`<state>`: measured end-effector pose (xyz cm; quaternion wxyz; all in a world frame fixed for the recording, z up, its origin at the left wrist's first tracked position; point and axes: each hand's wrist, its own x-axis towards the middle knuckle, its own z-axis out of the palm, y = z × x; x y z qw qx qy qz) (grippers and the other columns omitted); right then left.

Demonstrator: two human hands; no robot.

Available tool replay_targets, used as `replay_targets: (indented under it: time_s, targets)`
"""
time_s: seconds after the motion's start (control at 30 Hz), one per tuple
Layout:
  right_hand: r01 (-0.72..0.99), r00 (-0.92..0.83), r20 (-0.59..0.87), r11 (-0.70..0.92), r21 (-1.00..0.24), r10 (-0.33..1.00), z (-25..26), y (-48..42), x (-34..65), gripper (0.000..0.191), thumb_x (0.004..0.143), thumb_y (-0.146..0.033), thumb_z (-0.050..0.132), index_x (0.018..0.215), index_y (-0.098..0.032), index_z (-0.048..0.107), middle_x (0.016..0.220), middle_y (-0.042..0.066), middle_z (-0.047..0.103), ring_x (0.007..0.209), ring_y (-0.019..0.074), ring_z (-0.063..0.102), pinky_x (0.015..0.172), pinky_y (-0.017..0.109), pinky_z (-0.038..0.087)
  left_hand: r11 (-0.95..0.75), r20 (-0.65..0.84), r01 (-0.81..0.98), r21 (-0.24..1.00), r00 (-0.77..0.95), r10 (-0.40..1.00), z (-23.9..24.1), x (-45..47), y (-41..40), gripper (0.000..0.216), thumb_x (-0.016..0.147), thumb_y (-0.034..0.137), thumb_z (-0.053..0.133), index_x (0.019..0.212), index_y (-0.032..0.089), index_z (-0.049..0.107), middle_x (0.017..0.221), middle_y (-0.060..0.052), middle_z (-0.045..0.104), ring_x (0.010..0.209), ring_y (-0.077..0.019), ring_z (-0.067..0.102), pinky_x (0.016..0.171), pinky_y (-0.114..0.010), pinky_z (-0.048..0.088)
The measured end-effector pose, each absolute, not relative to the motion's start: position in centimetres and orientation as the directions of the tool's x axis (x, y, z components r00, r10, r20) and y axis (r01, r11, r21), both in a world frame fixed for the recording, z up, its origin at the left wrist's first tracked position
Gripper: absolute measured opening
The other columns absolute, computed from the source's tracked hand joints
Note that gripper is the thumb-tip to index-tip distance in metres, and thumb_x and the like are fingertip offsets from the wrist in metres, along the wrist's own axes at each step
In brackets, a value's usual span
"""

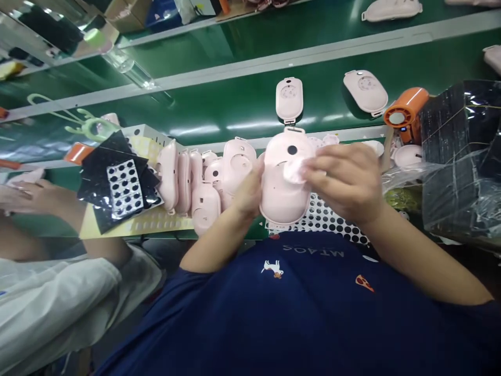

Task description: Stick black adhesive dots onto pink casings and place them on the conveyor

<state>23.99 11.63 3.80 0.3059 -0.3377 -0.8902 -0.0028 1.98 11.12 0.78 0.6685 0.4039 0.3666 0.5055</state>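
Pink plastic shell [279,201] stands between both hands, above the bench edge. Left hand [246,193] braces its side, fingers hidden, grip untellable. Right hand [344,180] presses a pale pad [295,171] to its face, fingers close together. Risk: smooth casing could slip under that pressure, striking nearby shells [205,209]. Forearms angle inward.

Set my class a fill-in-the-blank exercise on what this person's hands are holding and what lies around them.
The left hand holds a ____ plastic casing at its edge.
The right hand holds a small pale piece against the ____.
Beyond them runs a green ____ belt.
Left of the hands lies a ____ sheet.

Missing words: pink; casing; conveyor; black.
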Motion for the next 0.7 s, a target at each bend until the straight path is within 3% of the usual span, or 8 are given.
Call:
replay_targets:
  time_s: [0.07, 0.17, 0.27, 0.37, 0.53, 0.7]
  targets:
    - [0.444, -0.755, 0.463, 0.881, -0.162, 0.465, 4.8, 11.2, 24.3, 0.026, 0.102, -0.035, 0.053, 0.122, -0.033, 0.07, 0.13, -0.004, 0.072, 0.132, 0.0199, 0.058, 0.119, 0.047, 0.032, 0.194, -0.082, -0.403, 0.894, 0.279, 0.957, 1.0, 2.4, 10.7, 0.062, 0.088, 0.068, 0.059, 0.13, 0.021, 0.057, 0.128, -0.011, 0.069, 0.136, -0.0355, 0.055, 0.112, -0.051, 0.048]
    - [0.379, -0.864, 0.272, 0.902, -0.205, 0.425, 5.2, 11.0, 25.5, 0.052, 0.093, -0.059, 0.063, 0.137, -0.033, 0.06, 0.149, -0.001, 0.06, 0.147, 0.0288, 0.044, 0.128, 0.058, 0.007, 0.214, -0.075, -0.38, 0.9, 0.349, 0.934, 1.6, 2.0, 10.3, 0.068, 0.085, 0.066, 0.064, 0.136, 0.023, 0.053, 0.13, -0.012, 0.068, 0.132, -0.0372, 0.058, 0.108, -0.053, 0.05]
    - [0.313, -0.908, 0.224, 0.928, -0.204, 0.355, 4.9, 11.0, 26.6, 0.061, 0.091, -0.062, 0.063, 0.145, -0.034, 0.052, 0.158, -0.001, 0.049, 0.152, 0.0298, 0.035, 0.128, 0.06, -0.003, 0.258, -0.116, -0.259, 0.931, 0.461, 0.88, 2.2, 1.3, 10.2, 0.076, 0.076, 0.052, 0.079, 0.14, 0.022, 0.05, 0.134, -0.013, 0.065, 0.128, -0.0384, 0.06, 0.104, -0.05, 0.052]
    - [0.27, -0.926, 0.208, 0.938, -0.216, 0.315, 4.9, 11.0, 27.2, 0.053, 0.094, -0.052, 0.063, 0.144, -0.037, 0.053, 0.158, -0.004, 0.05, 0.152, 0.0273, 0.037, 0.129, 0.058, -0.005, 0.313, -0.178, -0.15, 0.938, 0.567, 0.804, 2.7, 1.0, 10.3, 0.083, 0.071, 0.044, 0.084, 0.142, 0.02, 0.048, 0.137, -0.015, 0.064, 0.126, -0.0395, 0.06, 0.099, -0.047, 0.054]
    - [0.239, -0.908, 0.295, 0.946, -0.217, 0.297, 5.1, 10.8, 27.6, 0.038, 0.095, -0.04, 0.061, 0.133, -0.037, 0.06, 0.15, -0.006, 0.059, 0.147, 0.0255, 0.045, 0.13, 0.055, -0.005, 0.311, -0.201, -0.095, 0.946, 0.58, 0.789, 3.2, 1.2, 9.8, 0.089, 0.069, 0.043, 0.085, 0.145, 0.019, 0.046, 0.137, -0.015, 0.063, 0.127, -0.0405, 0.059, 0.099, -0.047, 0.053]
    - [0.258, -0.881, 0.372, 0.956, -0.138, 0.292, 4.9, 10.1, 26.7, 0.027, 0.101, -0.044, 0.053, 0.124, -0.032, 0.063, 0.141, -0.004, 0.066, 0.139, 0.0228, 0.052, 0.127, 0.056, 0.014, 0.228, -0.178, -0.029, 0.973, 0.534, 0.826, 2.6, 1.2, 9.5, 0.088, 0.071, 0.043, 0.085, 0.146, 0.018, 0.045, 0.145, -0.016, 0.056, 0.135, -0.0404, 0.053, 0.107, -0.05, 0.047]
